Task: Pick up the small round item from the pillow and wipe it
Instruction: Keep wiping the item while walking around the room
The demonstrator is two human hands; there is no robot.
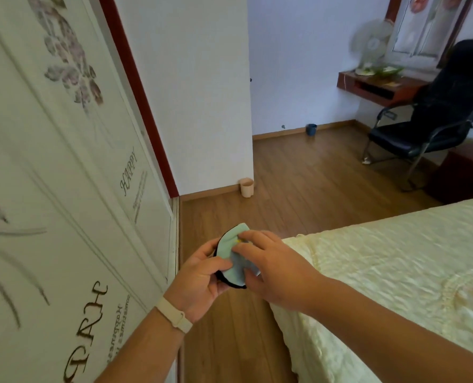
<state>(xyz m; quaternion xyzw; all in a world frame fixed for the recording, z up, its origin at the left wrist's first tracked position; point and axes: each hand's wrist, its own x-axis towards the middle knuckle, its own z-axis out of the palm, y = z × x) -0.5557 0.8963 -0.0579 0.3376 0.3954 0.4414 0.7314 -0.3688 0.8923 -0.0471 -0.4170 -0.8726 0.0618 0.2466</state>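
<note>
To your left, a tall white wardrobe door (64, 161) printed with flowers and lettering fills the near side. On your right, the bed (395, 272) with its pale yellow quilted cover runs from near to far. Between them lies the wooden floor (299, 183), reaching to the far white wall.

At the far right a black chair (428, 120) stands beside a red-brown wall shelf (379, 89), and a white fan (370, 42) sits on that shelf. A pink bin (247, 187) stands against the wall corner in the middle distance, and a small blue bin (311, 129) stands further back by the skirting.

Your two hands meet over the floor, just off the bed's near corner. Your left hand (202, 275), with a cream band (172, 316) on the wrist, is curled around a small round item (231, 283), of which only the dark rim shows. Your right hand (274, 266) presses a light green cloth (234, 252) against it, fingers (246, 246) bent onto the cloth. The cloth covers most of the item's face.
</note>
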